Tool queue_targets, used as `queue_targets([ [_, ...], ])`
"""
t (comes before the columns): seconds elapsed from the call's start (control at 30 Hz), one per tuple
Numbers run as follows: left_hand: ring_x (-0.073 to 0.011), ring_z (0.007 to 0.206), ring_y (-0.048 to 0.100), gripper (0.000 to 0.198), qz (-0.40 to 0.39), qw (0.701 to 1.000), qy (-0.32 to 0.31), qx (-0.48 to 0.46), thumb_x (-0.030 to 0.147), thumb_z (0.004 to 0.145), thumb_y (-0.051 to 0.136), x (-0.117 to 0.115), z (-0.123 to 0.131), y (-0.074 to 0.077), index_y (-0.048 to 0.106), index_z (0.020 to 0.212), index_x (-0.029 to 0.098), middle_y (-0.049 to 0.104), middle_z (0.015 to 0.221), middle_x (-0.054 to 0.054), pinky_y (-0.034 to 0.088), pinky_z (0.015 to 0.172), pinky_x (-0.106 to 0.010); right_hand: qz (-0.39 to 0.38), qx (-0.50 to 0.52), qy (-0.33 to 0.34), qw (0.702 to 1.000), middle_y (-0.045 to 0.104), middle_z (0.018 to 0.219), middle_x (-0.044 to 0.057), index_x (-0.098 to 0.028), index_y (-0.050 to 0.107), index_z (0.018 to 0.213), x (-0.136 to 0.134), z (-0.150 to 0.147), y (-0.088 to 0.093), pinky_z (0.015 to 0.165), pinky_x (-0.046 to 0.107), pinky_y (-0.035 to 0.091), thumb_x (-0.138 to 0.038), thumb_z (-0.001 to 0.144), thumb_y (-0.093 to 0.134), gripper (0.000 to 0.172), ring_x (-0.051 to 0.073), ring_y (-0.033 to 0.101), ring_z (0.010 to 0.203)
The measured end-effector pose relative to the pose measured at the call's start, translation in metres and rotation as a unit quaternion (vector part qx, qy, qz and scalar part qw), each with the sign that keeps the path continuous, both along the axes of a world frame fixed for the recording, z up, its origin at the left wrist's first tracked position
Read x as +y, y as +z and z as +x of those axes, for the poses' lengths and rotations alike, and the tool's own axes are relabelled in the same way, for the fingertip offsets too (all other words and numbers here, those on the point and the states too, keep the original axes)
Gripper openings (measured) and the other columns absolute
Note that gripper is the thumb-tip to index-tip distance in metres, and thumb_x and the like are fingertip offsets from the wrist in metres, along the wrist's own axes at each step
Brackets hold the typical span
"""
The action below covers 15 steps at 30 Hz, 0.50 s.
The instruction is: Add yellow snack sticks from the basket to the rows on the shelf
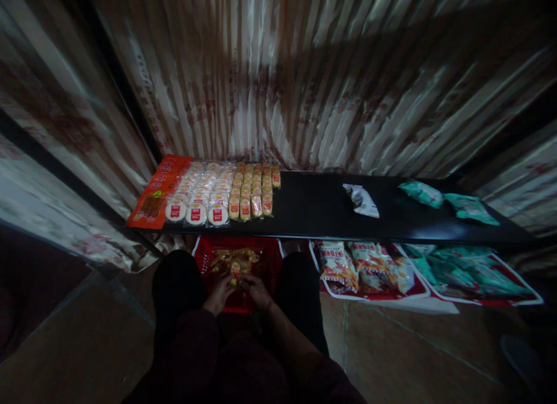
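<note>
On the black shelf (308, 204) an orange packet (152, 189) adjoins rows of round white packets (196, 211) and wrapped yellow pieces (245, 206); over the red basket (272, 259), my left hand (220, 294) and right hand (257, 292) have their fingers clamped on a small packet (234, 281) (it's dim here); rightward, a white packet (364, 201) precedes two green packets (421, 193).

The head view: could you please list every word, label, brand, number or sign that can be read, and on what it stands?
No text is readable; all is too small or blurred:
Held yellow packet: any print.
Small yellow packets: red labels.
Round white packets: red labels.
Orange packet: pale characters.
White-and-orange bags: large characters.
Curtain: dark and reddish marks.
</note>
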State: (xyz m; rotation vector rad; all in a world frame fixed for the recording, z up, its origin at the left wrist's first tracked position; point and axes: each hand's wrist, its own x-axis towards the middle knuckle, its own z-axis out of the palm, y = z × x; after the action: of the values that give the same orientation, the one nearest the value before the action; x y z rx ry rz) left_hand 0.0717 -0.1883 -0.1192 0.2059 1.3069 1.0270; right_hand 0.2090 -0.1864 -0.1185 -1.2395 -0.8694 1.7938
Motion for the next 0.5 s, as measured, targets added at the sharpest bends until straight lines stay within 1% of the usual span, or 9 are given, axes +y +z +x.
queue_targets([
  [0.13, -0.0198, 0.090, 0.063, 0.019, -0.007, 1.000, -0.004, -0.006, 0.019, 0.067, 0.063, 0.0015, 0.0009, 0.0047, 0.061, 0.086, 0.019, 0.067, 0.089, -0.005, 0.047, 0.082, -0.035, -0.010, 0.012, -0.036, 0.999, 0.061, 0.065, -0.003, -0.021, 0.069, 0.079, 0.0008, -0.0026, -0.0011, 0.067, 0.029, 0.042, -0.047, 0.044, 0.080, 0.045, 0.013, 0.053, 0.063],
  [0.2, -0.0184, 0.084, 0.064, 0.016, -0.001, 1.000, -0.021, -0.015, 0.018, 0.070, 0.062, 0.0018, 0.0017, 0.0069, 0.061, 0.086, 0.017, 0.067, 0.088, -0.006, 0.048, 0.080, -0.033, -0.011, 0.029, -0.067, 0.997, 0.060, 0.066, -0.004, -0.021, 0.066, 0.080, 0.0022, -0.0040, -0.0016, 0.066, 0.028, 0.042, -0.043, 0.041, 0.081, 0.047, 0.012, 0.052, 0.063],
  [0.27, -0.0171, 0.079, 0.064, 0.017, 0.004, 0.999, -0.035, -0.019, 0.017, 0.072, 0.061, 0.0015, 0.0025, 0.0081, 0.061, 0.089, 0.016, 0.068, 0.088, -0.007, 0.049, 0.078, -0.032, -0.011, 0.034, -0.090, 0.995, 0.058, 0.066, -0.005, -0.020, 0.062, 0.076, 0.0038, -0.0040, -0.0022, 0.066, 0.026, 0.042, -0.040, 0.038, 0.082, 0.047, 0.011, 0.050, 0.062],
  [0.33, -0.0163, 0.077, 0.065, 0.020, 0.002, 0.999, -0.036, -0.013, 0.017, 0.074, 0.061, 0.0011, 0.0032, 0.0081, 0.060, 0.094, 0.016, 0.068, 0.089, -0.007, 0.050, 0.077, -0.031, -0.007, 0.017, -0.091, 0.996, 0.056, 0.064, -0.005, -0.020, 0.060, 0.071, 0.0050, -0.0025, -0.0027, 0.064, 0.026, 0.041, -0.040, 0.038, 0.081, 0.044, 0.010, 0.049, 0.060],
  [0.4, -0.0167, 0.077, 0.065, 0.025, -0.008, 0.999, -0.032, 0.001, 0.018, 0.074, 0.062, 0.0011, 0.0039, 0.0079, 0.059, 0.099, 0.017, 0.068, 0.091, -0.008, 0.050, 0.077, -0.032, 0.001, -0.013, -0.074, 0.997, 0.055, 0.061, -0.004, -0.020, 0.058, 0.068, 0.0055, -0.0003, -0.0027, 0.063, 0.027, 0.042, -0.044, 0.040, 0.080, 0.042, 0.011, 0.049, 0.058],
  [0.5, -0.0201, 0.084, 0.066, 0.027, -0.011, 0.998, -0.044, 0.032, 0.021, 0.073, 0.065, 0.0028, 0.0058, 0.0083, 0.060, 0.099, 0.018, 0.068, 0.094, -0.009, 0.050, 0.078, -0.034, 0.024, -0.054, -0.061, 0.996, 0.059, 0.063, -0.002, -0.020, 0.060, 0.069, 0.0050, 0.0019, -0.0003, 0.065, 0.030, 0.044, -0.052, 0.047, 0.076, 0.042, 0.016, 0.054, 0.064],
])
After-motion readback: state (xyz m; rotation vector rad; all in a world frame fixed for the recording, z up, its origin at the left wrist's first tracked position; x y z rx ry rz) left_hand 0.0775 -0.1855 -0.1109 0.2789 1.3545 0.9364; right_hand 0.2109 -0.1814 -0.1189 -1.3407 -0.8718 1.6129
